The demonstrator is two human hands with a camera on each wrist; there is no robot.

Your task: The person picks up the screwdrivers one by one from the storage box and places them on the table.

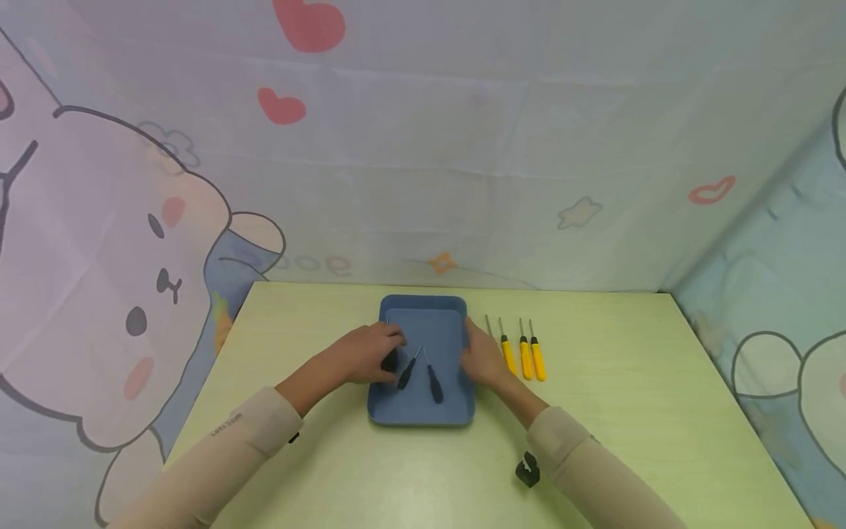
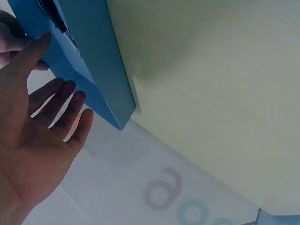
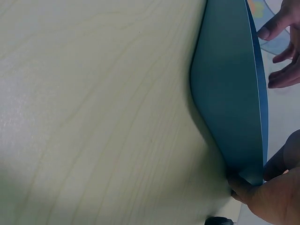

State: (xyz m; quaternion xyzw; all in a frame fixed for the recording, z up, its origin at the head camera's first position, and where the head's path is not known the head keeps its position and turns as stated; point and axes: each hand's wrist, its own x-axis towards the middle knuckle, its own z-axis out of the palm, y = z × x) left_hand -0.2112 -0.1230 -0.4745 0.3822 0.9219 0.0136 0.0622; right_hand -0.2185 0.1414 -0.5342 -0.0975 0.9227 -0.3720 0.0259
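Observation:
A blue tray lies on the table with black-handled screwdrivers in it. Two of these, a left one and a right one, point their tips toward each other. Over the tray's left side is my left hand, its fingers spread loosely in the left wrist view. Beside it shows another dark handle, partly hidden by the hand. On the opposite side, my right hand grips the tray's right wall, thumb and fingers on either side of it in the right wrist view.
Several yellow-handled screwdrivers lie in a row right of the tray, one partly behind the right hand. The pale table ends at a printed cloth backdrop. A black clip-like part hangs by the right sleeve.

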